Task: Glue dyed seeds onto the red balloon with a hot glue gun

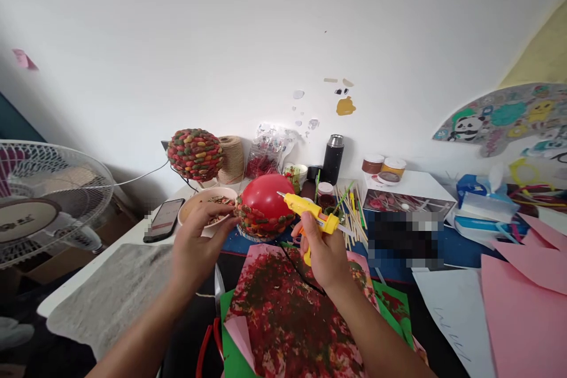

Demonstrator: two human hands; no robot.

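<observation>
By bowl [190, 205] of bits [218, 201], left hand [198, 243], hold unclear; right hand [326, 253] gripping glue gun [303, 205]

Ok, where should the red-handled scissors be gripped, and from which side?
The best grip is probably the red handles of the scissors, coming from the near side: they lie toward the wearer, while the silver blade points away.

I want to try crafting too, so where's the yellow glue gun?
In the head view, the yellow glue gun is just right of the middle, held in the person's right hand, its front end overlapping the red balloon.
</observation>
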